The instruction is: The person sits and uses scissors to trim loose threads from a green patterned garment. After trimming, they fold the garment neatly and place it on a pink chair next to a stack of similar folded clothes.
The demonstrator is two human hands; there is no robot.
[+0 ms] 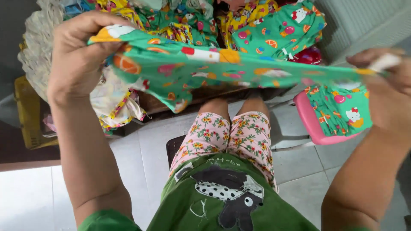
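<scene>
Green fruit-print cloth piece (205, 68) stretched taut between my two hands, held up in the air above my knees, spanning left to right. My left hand (79, 55) is clenched around its left end, fabric bunched under fingers and thumb. My right hand (387, 85) pinches the right end; that edge is blurred, so the exact finger hold is unclear. Far side: heap of same-print garments (274, 30), green and yellow. Right, just below the cloth: pink stool (312, 124) with folded green pieces (342, 109) on top. Left: yellow crate (28, 115), partly hidden. Grey tiled floor (141, 141) underneath.
</scene>
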